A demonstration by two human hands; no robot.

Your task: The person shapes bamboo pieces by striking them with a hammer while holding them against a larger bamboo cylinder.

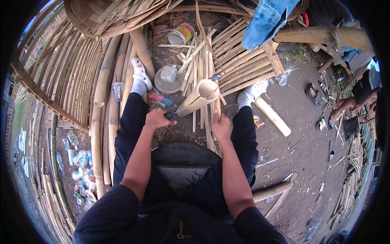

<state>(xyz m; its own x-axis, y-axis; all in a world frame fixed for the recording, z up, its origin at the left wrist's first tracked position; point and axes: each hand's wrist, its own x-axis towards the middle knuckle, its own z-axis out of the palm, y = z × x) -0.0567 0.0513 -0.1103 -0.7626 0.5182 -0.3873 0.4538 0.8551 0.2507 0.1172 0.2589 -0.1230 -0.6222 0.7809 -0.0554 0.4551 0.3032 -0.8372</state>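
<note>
Between my feet is a thick hollow bamboo section (194, 102), its open end tilted up and away from me. A split shows in its wall near the rim. My left hand (156, 119) is closed around the black handle of a knife (169, 116), whose blade reaches to the bamboo's near side. How deep the blade sits in it I cannot tell. My right hand (221, 127) grips the wooden handle of a hammer (218, 101). The metal hammer head is just beyond the bamboo's right rim.
Split bamboo strips (199, 67) lie beyond the bamboo, by a slatted bamboo panel (248, 67). A grey stone block (168, 74) and bucket (177, 37) stand ahead. Bamboo poles (106, 97) line my left. Another person's hands (345, 103) show at right; denim cloth (266, 20) hangs above.
</note>
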